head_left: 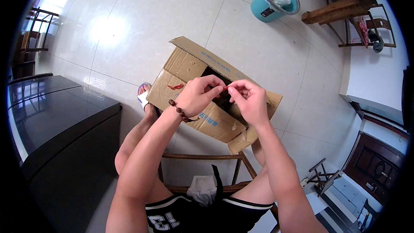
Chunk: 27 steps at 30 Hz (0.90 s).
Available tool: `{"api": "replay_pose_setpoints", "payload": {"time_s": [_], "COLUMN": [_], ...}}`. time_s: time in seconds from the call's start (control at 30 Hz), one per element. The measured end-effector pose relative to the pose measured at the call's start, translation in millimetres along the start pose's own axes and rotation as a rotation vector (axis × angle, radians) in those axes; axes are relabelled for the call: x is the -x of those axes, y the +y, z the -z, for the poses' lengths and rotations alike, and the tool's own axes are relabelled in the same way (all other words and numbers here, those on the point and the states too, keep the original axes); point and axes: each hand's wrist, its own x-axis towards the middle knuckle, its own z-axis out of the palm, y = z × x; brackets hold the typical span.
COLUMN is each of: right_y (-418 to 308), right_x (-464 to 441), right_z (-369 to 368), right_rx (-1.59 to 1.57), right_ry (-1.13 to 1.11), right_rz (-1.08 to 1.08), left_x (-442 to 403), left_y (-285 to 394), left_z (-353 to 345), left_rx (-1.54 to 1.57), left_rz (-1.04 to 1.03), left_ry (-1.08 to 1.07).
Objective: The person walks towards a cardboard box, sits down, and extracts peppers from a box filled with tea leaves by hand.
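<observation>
My left hand (199,96) and my right hand (249,100) meet above the opening of a cardboard box (215,125). Both are closed in a pinch, fingertips almost touching, on a small red item (226,88) between them. It looks like a dried chili, though the fingers hide most of it. Several more red pieces (175,87) lie on the box's flap, left of my left hand. The box stands on the floor between my legs, with a dark interior showing through the gap between its flaps. A beaded bracelet (178,110) is round my left wrist.
A teal bin (265,7) with a liner and rubbish stands beyond the box. To the left is a dark glossy cabinet (64,116). Wooden furniture (336,12) is at the upper right. A wooden bar (200,156) and a whitish cloth (202,188) are near my lap.
</observation>
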Motion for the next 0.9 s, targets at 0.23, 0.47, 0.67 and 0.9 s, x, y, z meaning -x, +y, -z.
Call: {"api": "replay_pose_setpoints", "payload": {"time_s": [0.23,0.47,0.67,0.9], "right_y": [-1.0,-8.3,-8.2,-4.7], "right_x": [1.1,0.9,1.2,3.0], "right_z": [-0.5,-0.4,-0.3,-1.3], "right_rx": [0.024,0.339,0.42,0.487], "right_ry": [-0.001,-0.011,-0.081,-0.094], "right_rz": [-0.006,0.262,0.334,0.405], "left_x": [1.4,4.1,4.1,7.0], "left_y": [5.6,11.4,2.2,13.4], "left_z": [-3.6,-3.3,-3.9,-4.5], "left_rx": [-0.055,-0.332,-0.402,-0.317], "left_rz": [-0.114,-0.305,-0.382,-0.177], "left_ry": [0.093,0.152,0.136,0.103]}}
